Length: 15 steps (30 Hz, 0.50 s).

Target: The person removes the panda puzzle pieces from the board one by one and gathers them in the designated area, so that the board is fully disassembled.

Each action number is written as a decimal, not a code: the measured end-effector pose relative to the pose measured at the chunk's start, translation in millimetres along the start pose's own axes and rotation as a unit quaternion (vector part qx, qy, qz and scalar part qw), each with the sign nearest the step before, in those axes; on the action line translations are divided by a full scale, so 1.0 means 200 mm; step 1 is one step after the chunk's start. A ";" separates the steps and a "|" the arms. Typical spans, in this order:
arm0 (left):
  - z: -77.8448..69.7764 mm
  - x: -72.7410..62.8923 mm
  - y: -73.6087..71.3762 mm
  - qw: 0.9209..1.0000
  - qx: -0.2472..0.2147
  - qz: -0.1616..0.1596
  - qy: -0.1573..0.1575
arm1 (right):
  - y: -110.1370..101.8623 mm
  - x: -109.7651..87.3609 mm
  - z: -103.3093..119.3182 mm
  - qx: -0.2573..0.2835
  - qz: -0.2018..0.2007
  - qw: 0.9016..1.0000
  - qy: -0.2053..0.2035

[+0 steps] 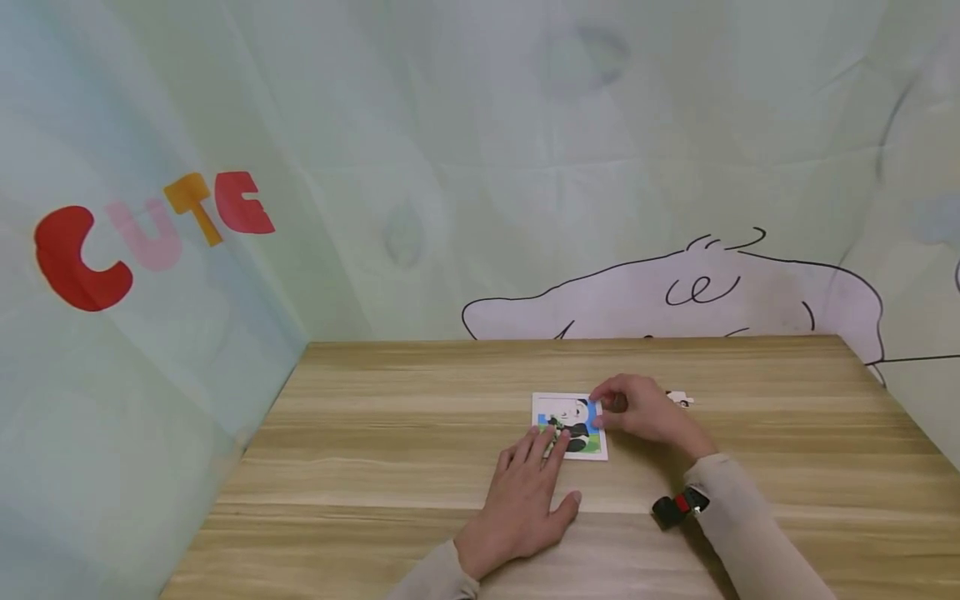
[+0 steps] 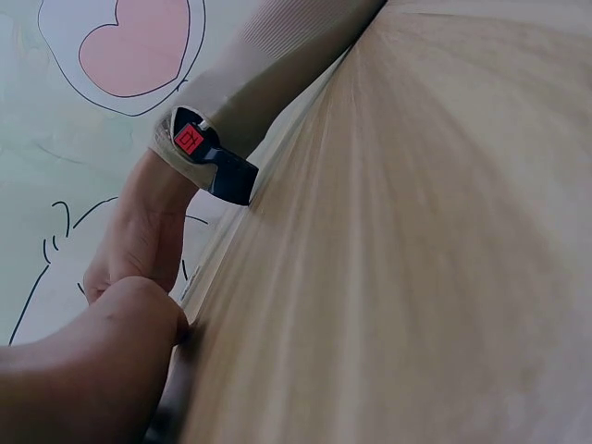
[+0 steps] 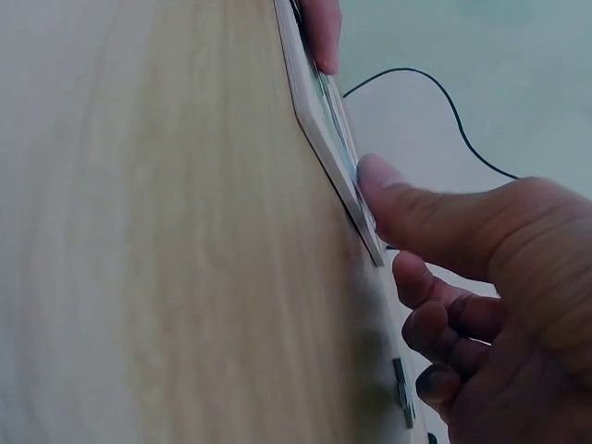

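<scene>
A small panda jigsaw puzzle (image 1: 570,457) in a white frame lies flat on the wooden table. My left hand (image 1: 525,496) rests its straight fingers over the picture's lower left part, palm down. At the right edge, my right hand (image 1: 637,408) pinches a blue puzzle piece (image 1: 593,410) between thumb and index finger, over the picture. In the right wrist view the right thumb (image 3: 416,217) touches the puzzle's top near a corner, and the other fingers curl beside the edge. Just behind the right hand lies a loose black-and-white puzzle piece (image 1: 680,398).
The wooden table (image 1: 390,433) reaches back to a pale printed curtain (image 1: 420,167) with a cartoon drawing. Coloured letters show on the left side. A black strap with a red patch (image 1: 681,505) sits on the right wrist.
</scene>
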<state>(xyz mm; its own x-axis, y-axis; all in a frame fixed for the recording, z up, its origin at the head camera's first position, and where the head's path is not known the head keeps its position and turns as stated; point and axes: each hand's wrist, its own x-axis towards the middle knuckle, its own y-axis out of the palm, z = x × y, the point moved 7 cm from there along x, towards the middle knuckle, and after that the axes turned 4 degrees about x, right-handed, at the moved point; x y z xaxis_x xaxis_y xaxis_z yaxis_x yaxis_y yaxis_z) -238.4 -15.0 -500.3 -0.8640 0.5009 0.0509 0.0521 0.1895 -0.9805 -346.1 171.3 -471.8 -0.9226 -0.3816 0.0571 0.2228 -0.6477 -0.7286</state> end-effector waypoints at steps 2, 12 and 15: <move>0.00 0.00 0.00 1.000 0.001 0.000 0.000 | 0.01 0.00 0.00 -0.017 0.000 1.000 0.001; 0.00 0.00 0.00 1.000 0.011 -0.007 0.002 | 0.01 0.01 0.07 -0.085 -0.008 0.996 -0.023; 0.00 0.00 0.00 1.000 0.013 -0.009 0.004 | 0.01 0.01 0.07 -0.086 -0.005 0.996 -0.019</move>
<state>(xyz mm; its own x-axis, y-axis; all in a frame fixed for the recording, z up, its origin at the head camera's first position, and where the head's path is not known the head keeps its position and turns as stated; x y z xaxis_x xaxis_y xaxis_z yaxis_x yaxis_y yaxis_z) -238.5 -14.6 -500.8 -0.8610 0.5037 0.0706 0.0226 0.1767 -0.9840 -342.9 160.6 -463.4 -0.9113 -0.4024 0.0877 0.1535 -0.5295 -0.8343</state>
